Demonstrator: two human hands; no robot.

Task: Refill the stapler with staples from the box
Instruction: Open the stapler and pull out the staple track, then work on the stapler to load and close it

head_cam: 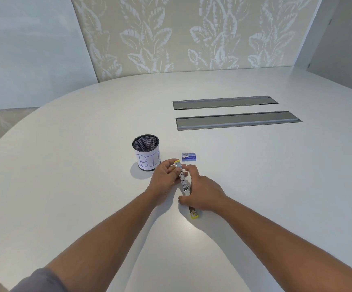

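Note:
A small metal stapler (184,182) with yellow ends lies swung fully open and flat on the white table (86,144), its metal channel facing up. My left hand (166,180) grips its far half near the yellow tip. My right hand (202,193) presses on its near half, fingers curled over the middle; the near yellow end sticks out below my palm. A small blue staple box (189,157) rests closed on the table just beyond the stapler, touched by neither hand.
A black mesh cup (146,152) with a paper label reading "BIN" stands left of the staple box, close to my left hand. Two long grey cable hatches (234,121) are set in the tabletop further back. A patterned wall rises behind the table.

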